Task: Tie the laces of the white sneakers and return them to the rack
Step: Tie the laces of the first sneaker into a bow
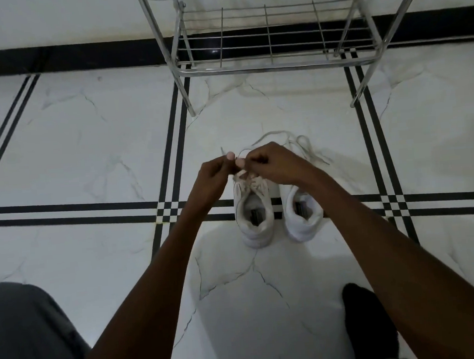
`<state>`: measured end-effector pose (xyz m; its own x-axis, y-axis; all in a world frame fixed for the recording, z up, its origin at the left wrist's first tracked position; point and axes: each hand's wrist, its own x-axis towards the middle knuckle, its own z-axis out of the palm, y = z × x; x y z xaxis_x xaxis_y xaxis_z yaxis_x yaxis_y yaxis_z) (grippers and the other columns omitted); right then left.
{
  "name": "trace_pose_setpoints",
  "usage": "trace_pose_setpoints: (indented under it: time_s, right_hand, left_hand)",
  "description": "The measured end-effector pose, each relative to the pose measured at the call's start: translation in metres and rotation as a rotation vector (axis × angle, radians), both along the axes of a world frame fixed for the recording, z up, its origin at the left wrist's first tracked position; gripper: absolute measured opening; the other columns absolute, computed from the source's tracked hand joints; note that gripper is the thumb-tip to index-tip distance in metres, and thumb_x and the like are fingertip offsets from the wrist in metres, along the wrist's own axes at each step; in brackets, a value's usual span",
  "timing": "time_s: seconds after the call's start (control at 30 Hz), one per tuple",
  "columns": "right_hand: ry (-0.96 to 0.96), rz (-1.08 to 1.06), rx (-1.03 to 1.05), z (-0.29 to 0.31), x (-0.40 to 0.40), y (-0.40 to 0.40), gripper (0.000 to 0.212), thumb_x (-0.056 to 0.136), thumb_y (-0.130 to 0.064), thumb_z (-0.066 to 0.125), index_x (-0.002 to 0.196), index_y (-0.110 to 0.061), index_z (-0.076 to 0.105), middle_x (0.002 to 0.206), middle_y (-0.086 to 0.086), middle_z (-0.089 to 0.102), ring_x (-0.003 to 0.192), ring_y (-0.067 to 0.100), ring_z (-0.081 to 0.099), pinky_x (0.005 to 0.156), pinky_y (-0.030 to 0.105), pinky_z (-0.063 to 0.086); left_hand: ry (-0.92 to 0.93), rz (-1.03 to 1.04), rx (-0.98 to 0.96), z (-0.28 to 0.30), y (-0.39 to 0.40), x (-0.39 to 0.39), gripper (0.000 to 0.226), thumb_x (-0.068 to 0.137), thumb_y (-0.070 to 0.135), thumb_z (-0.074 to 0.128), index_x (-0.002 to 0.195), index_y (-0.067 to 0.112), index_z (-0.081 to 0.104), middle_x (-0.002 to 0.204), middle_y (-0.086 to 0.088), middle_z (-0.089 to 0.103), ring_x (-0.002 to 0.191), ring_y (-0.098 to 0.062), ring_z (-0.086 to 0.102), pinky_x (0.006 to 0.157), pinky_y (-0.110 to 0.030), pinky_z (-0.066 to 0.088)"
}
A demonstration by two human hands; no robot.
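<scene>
Over the left sneaker (253,206), laces (245,176) are pinched by both the left hand (215,172) and right hand (274,162); knot's probably mid-tie, so loops need pulling snug next.

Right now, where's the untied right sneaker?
Head view, centre: right sneaker sits on the floor beside the left sneaker, in front of the rack, laces loose.

Both forearms reach forward and converge. The left hand (215,171) and right hand (274,164) meet fingertip to fingertip, each pinching closed (thumb against forefinger), knuckles up, wrists slightly bent inward toward the pinch.
</scene>
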<state>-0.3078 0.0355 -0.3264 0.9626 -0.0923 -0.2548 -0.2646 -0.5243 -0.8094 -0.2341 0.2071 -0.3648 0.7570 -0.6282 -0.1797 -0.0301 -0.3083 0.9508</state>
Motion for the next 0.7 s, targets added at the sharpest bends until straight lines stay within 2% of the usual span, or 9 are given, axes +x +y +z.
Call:
trace_pose_setpoints:
  time_s: [0.07, 0.17, 0.23, 0.3, 0.33, 0.43, 0.53, 0.63, 0.7]
  right_hand:
    - [0.017, 0.002, -0.065, -0.001, -0.001, -0.006, 0.037, 0.091, -0.05, 0.065, 0.081, -0.017, 0.078, 0.079, 0.01, 0.074, 0.075, 0.026, 0.069, 0.072, 0.037, 0.053]
    - [0.033, -0.007, -0.054, -0.001, -0.003, -0.007, 0.029, 0.09, -0.043, 0.069, 0.085, -0.016, 0.079, 0.078, -0.001, 0.076, 0.076, 0.014, 0.071, 0.076, 0.034, 0.056]
    - [-0.003, -0.043, -0.062, -0.001, -0.004, -0.008, 0.022, 0.089, -0.034, 0.072, 0.086, -0.013, 0.078, 0.074, -0.003, 0.075, 0.069, 0.008, 0.07, 0.067, 0.022, 0.054]
    - [-0.044, -0.07, -0.064, -0.001, -0.005, -0.01, 0.013, 0.086, -0.023, 0.077, 0.087, -0.01, 0.078, 0.077, 0.001, 0.076, 0.068, 0.011, 0.073, 0.059, 0.013, 0.048]
    - [-0.065, -0.075, -0.074, -0.003, -0.005, -0.012, 0.009, 0.085, -0.019, 0.078, 0.087, -0.01, 0.078, 0.08, 0.003, 0.077, 0.07, 0.014, 0.074, 0.057, 0.012, 0.047]
    - [-0.147, -0.113, -0.15, -0.01, -0.01, -0.011, 0.004, 0.082, -0.013, 0.079, 0.086, -0.014, 0.079, 0.079, 0.002, 0.077, 0.069, 0.012, 0.072, 0.066, 0.026, 0.058]
    - [-0.222, -0.273, -0.2, -0.023, -0.013, -0.007, 0.007, 0.078, -0.012, 0.08, 0.081, -0.018, 0.079, 0.081, -0.001, 0.077, 0.073, 0.011, 0.07, 0.075, 0.038, 0.061]
    - [-0.271, -0.431, 0.008, -0.027, -0.013, -0.003, 0.007, 0.075, -0.009, 0.084, 0.079, -0.008, 0.078, 0.082, 0.007, 0.077, 0.075, 0.02, 0.075, 0.074, 0.04, 0.064]
    - [-0.275, -0.492, 0.203, -0.026, -0.012, -0.003, 0.014, 0.074, -0.005, 0.085, 0.081, 0.002, 0.076, 0.085, 0.015, 0.076, 0.078, 0.025, 0.077, 0.071, 0.04, 0.065]
  left_hand:
    - [0.074, 0.002, 0.012, -0.003, 0.0, -0.004, 0.056, 0.109, 0.043, 0.033, 0.112, 0.006, 0.074, 0.108, -0.008, 0.078, 0.105, -0.011, 0.072, 0.091, -0.014, 0.051]
    - [0.13, -0.051, 0.019, -0.004, -0.006, -0.008, 0.056, 0.111, 0.04, 0.028, 0.118, 0.004, 0.071, 0.117, -0.009, 0.075, 0.111, -0.008, 0.069, 0.091, -0.01, 0.048]
    - [0.129, -0.069, 0.002, -0.003, -0.009, -0.009, 0.056, 0.111, 0.038, 0.027, 0.114, 0.003, 0.072, 0.114, -0.012, 0.076, 0.107, -0.006, 0.069, 0.087, -0.008, 0.047]
    - [0.109, -0.031, -0.008, -0.003, -0.013, -0.009, 0.055, 0.11, 0.038, 0.031, 0.106, 0.001, 0.073, 0.104, -0.013, 0.076, 0.095, -0.007, 0.069, 0.086, -0.017, 0.049]
    - [0.086, -0.001, -0.002, -0.003, -0.014, -0.009, 0.054, 0.11, 0.039, 0.035, 0.102, 0.001, 0.072, 0.097, -0.011, 0.075, 0.088, -0.005, 0.067, 0.084, -0.021, 0.049]
    - [0.07, 0.078, 0.01, -0.007, -0.017, -0.011, 0.05, 0.108, 0.038, 0.042, 0.096, 0.002, 0.073, 0.086, -0.002, 0.073, 0.079, -0.003, 0.065, 0.079, -0.022, 0.048]
    - [0.127, 0.117, -0.004, -0.007, -0.014, -0.015, 0.054, 0.109, 0.037, 0.038, 0.1, 0.0, 0.076, 0.094, -0.01, 0.078, 0.092, -0.011, 0.07, 0.087, -0.024, 0.051]
    - [0.112, 0.072, 0.014, -0.005, -0.01, -0.017, 0.044, 0.109, 0.034, 0.038, 0.121, 0.01, 0.073, 0.115, -0.001, 0.075, 0.105, -0.003, 0.068, 0.106, -0.029, 0.048]
    - [0.011, 0.055, 0.098, -0.009, -0.01, -0.013, 0.041, 0.108, 0.032, 0.042, 0.145, 0.02, 0.055, 0.138, 0.002, 0.063, 0.127, -0.008, 0.058, 0.117, -0.039, 0.039]
